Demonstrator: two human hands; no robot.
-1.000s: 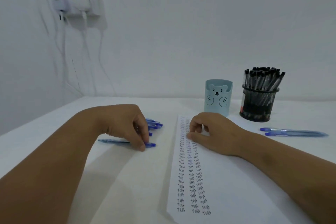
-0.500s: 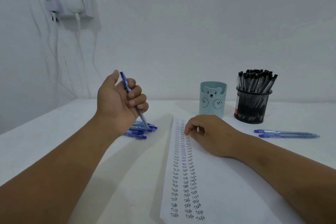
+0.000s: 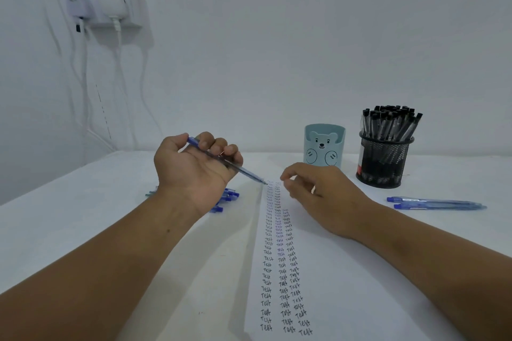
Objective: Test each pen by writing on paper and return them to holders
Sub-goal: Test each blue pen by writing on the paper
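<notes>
Blue pen (image 3: 225, 162) gripped in left hand (image 3: 194, 166), tip aimed four o'clock toward right hand (image 3: 318, 194), loosely curled, empty, over paper (image 3: 346, 285).

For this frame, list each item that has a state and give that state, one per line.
Left hand: raised, gripping a blue pen.
Blue pen in hand: tilted, tip near the paper's top.
Right hand: loosely curled, holding nothing.
White paper sheet: flat, three columns of "Test".
Light blue bear holder: upright, no pens showing.
Black mesh holder: upright, full of black pens.
Two blue pens: lying on the table.
</notes>
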